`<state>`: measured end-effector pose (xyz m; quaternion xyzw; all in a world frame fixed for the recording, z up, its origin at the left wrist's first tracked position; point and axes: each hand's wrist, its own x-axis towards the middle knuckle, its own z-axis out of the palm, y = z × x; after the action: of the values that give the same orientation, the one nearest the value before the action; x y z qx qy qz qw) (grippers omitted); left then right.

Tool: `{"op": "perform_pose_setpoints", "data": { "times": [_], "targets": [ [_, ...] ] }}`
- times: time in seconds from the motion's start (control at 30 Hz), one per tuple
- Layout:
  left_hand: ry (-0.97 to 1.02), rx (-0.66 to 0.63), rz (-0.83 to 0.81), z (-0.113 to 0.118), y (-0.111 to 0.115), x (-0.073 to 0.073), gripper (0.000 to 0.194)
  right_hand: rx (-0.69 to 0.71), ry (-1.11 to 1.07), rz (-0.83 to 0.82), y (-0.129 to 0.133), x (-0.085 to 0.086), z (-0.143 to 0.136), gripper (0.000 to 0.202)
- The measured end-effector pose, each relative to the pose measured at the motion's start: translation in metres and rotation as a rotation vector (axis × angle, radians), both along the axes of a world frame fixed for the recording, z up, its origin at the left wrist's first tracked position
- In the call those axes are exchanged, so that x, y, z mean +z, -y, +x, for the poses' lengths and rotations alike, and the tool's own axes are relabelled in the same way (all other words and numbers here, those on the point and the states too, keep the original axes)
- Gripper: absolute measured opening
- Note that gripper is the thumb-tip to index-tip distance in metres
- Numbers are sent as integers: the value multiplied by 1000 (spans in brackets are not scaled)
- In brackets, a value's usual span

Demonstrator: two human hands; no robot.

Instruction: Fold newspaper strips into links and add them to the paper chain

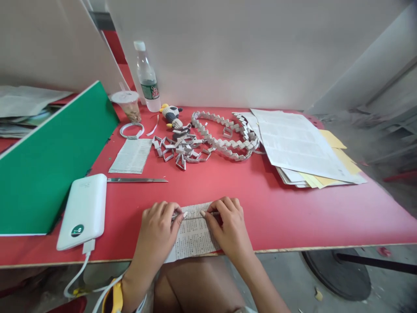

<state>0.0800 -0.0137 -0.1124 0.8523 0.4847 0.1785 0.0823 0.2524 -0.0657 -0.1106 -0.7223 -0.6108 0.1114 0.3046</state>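
A sheet of printed newspaper (pixel 192 239) lies at the table's front edge, its far part folded over toward me. My left hand (pixel 163 219) pinches the fold at its left side, thumb and fingers closed on the paper. On the right side my right hand (pixel 224 217) pinches the same fold, thumb tip near the middle. Beyond the hands lie small folded paper links (pixel 182 150) in a loose heap and a zigzag woven paper chain (pixel 233 144). A knife-like metal blade (pixel 138 180) lies left of centre, below a stack of cut newspaper pieces (pixel 132 155).
At left stand a green board (pixel 55 161) and a white power bank (pixel 83 208) with a cable running to my left wrist. A lidded cup (pixel 129 106), a bottle (pixel 148 82) and small plush toys (pixel 172 115) are at the back. Paper sheets (pixel 293 143) lie right.
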Motion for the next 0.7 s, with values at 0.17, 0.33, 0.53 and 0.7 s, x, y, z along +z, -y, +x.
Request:
{"op": "perform_pose_setpoints", "data": {
  "times": [0.17, 0.33, 0.53, 0.7],
  "targets": [
    [31, 19, 29, 1, 2, -2, 11, -37, 123, -58, 0, -1, -3, 14],
    [22, 82, 8, 2, 4, -2, 11, -95, 190, -75, 1, -1, -6, 14],
    [99, 254, -42, 0, 6, -1, 16, -231, 249, -67, 2, -5, -7, 19],
    [126, 298, -69, -3, 7, 1, 14, -256, 275, -95, 2, -4, -6, 20]
  ]
}}
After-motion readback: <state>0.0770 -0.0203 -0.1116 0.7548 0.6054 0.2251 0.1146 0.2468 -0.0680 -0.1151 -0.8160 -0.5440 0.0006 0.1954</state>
